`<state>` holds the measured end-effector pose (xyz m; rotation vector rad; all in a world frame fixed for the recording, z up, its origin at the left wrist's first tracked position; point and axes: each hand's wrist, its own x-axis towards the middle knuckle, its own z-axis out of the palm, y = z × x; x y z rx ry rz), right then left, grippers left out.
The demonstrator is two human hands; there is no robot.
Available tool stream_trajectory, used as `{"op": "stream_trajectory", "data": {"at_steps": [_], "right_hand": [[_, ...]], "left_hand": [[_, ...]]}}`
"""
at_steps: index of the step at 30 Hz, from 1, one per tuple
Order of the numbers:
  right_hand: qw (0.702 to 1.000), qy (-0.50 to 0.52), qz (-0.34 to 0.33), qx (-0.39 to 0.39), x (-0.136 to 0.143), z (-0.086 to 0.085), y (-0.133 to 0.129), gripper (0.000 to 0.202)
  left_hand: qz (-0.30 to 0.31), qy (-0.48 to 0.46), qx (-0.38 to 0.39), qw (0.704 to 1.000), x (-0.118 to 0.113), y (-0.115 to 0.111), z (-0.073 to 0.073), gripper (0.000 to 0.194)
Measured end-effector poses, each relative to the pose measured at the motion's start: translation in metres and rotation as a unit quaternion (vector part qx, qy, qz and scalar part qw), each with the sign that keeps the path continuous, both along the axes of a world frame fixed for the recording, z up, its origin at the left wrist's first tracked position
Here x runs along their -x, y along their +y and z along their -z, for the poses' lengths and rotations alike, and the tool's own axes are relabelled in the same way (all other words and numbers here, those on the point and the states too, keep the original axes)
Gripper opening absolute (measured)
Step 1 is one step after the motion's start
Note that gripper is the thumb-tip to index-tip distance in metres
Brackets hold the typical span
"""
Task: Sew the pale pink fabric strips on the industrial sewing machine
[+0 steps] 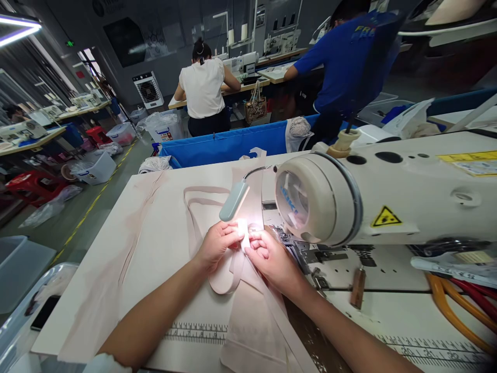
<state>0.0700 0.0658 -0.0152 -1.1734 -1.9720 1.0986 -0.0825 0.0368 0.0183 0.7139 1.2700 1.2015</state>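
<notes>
Under the small lamp [234, 201], my left hand [222, 242] pinches the end of a pale pink elastic band [243, 233]. My right hand [272, 257] grips the same band from the other side, its thumb and fingers closed. Loops of the band [223, 287] hang below and to the left of my hands. Beneath them a pale pink fabric piece [254, 326] lies over the table's front part. Just right of my right hand is the sewing machine [318, 199], its needle area partly hidden behind the round machine head.
The white table [166, 259] has a printed ruler [194, 334] along its front. Sheer pink fabric [101, 300] lies on the left. A wooden-handled tool [357, 287] and orange-handled scissors [446, 300] are at right. Behind a blue cloth bin [229, 145] two people sit at machines.
</notes>
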Motion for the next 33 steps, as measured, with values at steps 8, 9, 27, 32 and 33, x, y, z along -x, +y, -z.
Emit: {"op": "stream_trajectory", "data": {"at_steps": [8,9,27,32,33], "right_hand": [[0.989,0.001,-0.051,-0.139,-0.004,-0.017,-0.005,0.029],[0.987,0.003,-0.064,-0.145,-0.006,-0.020,-0.006,0.028],[0.969,0.082,-0.234,-0.012,-0.089,-0.120,-0.075,0.019],[0.978,0.010,-0.210,-0.017,-0.118,-0.115,-0.090,0.012],[0.977,-0.006,-0.213,-0.026,-0.122,-0.112,-0.092,0.012]], "left_hand": [[-0.034,0.036,-0.046,0.998,0.001,-0.013,-0.019,0.029],[-0.038,0.049,-0.048,0.997,0.002,-0.019,-0.022,0.029],[0.204,0.264,-0.262,0.905,-0.044,-0.096,-0.058,0.031],[0.323,0.300,-0.216,0.871,-0.056,-0.095,-0.069,0.030],[0.328,0.310,-0.219,0.865,-0.054,-0.096,-0.070,0.028]]}}
